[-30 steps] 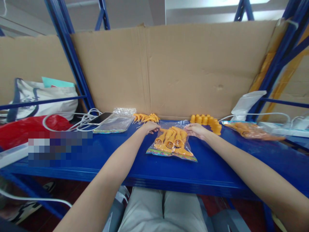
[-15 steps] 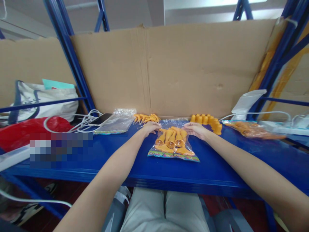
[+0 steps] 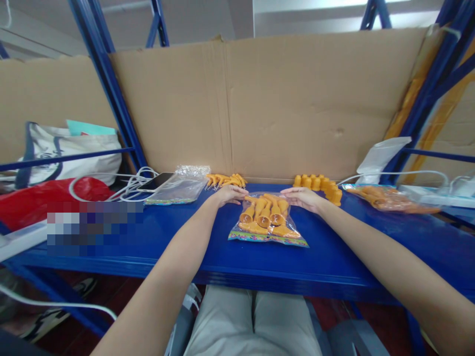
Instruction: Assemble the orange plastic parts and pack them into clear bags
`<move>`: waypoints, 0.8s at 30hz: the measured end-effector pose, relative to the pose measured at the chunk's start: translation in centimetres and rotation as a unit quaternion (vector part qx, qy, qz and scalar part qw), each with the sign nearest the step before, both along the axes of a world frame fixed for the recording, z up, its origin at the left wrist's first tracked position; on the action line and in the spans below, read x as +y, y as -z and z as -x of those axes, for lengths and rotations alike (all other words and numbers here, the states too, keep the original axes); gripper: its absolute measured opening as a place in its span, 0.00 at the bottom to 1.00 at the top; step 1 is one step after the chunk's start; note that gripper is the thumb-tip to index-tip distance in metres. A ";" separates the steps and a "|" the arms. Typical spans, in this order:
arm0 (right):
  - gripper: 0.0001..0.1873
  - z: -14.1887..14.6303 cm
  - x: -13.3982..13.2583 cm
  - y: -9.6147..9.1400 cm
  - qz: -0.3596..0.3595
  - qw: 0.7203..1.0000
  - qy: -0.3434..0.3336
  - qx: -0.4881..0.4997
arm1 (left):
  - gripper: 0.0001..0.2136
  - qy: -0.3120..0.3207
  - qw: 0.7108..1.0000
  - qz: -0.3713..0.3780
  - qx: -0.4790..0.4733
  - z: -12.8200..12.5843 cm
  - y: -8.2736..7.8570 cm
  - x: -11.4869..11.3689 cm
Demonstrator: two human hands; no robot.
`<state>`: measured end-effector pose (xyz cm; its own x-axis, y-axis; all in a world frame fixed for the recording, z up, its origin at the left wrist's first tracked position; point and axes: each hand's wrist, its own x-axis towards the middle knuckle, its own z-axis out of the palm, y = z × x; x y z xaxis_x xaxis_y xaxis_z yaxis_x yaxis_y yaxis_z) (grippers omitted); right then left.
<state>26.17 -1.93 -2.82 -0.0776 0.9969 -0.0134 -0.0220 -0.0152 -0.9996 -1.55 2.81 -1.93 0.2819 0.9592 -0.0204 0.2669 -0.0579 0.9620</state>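
Observation:
A clear plastic bag (image 3: 267,221) with several orange plastic pieces inside lies flat on the blue shelf (image 3: 208,247) in front of me. My left hand (image 3: 229,193) rests on the bag's far left corner, fingers pressed together on the plastic. My right hand (image 3: 301,196) holds the far right corner the same way. Both hands sit at the bag's top edge, which looks folded down under the fingers.
Loose orange pieces (image 3: 224,180) and a row of orange caps (image 3: 319,185) lie behind the bag by the cardboard wall (image 3: 282,104). Empty clear bags (image 3: 178,189), a phone (image 3: 155,182) and white cables sit left; a filled bag (image 3: 386,199) lies right.
The bag's top flap, which stood up behind my hands, now lies flattened. My hands have shifted slightly and the bag sits a little nearer to me.

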 end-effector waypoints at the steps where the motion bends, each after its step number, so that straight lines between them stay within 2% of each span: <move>1: 0.10 0.0 0.0 0.0 -0.001 1.000 -0.003 -0.002 | 0.09 0.000 1.000 0.000 -0.001 0.0 0.0 0.0; 6: 0.10 -0.3 0.1 0.1 -0.012 1.000 -0.012 -0.017 | 0.10 0.003 1.000 0.007 -0.006 0.0 0.0 0.1; 17: 0.12 0.0 -0.1 0.1 -0.031 0.998 -0.003 -0.047 | 0.05 -0.026 0.999 -0.001 0.036 -0.6 -0.1 0.0; 24: 0.09 0.2 0.1 0.4 -0.095 0.989 0.007 -0.112 | 0.07 -0.011 0.997 -0.025 0.076 -0.8 -0.3 -0.1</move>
<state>25.98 -1.86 -3.19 -0.0808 0.9841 0.1580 0.2019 0.1714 -0.9643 -0.78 2.66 -1.58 0.2571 0.9663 -0.0139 0.4107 -0.0963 0.9067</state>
